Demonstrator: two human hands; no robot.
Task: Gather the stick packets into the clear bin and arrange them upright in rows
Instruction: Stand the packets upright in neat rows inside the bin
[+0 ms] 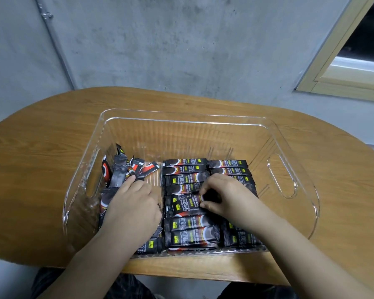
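While both hands (177, 203) inside clear bin (289, 152), right pinches packet (188, 203)

So the table (41, 152) was a wooden one with rounded ends and a visible grain, warm orange-brown, and its far edge sat close up against a grey concrete wall (181, 44) that looked pretty blotchy. A thin metal pipe (54, 42) ran slantwise down the wall toward the table's far left end, held by a little clamp near the top. Over on the right a pale wood window frame (333, 67) cut across the corner, dark behind the glass. Dark patterned trousers (125, 285) showed below the table's near edge
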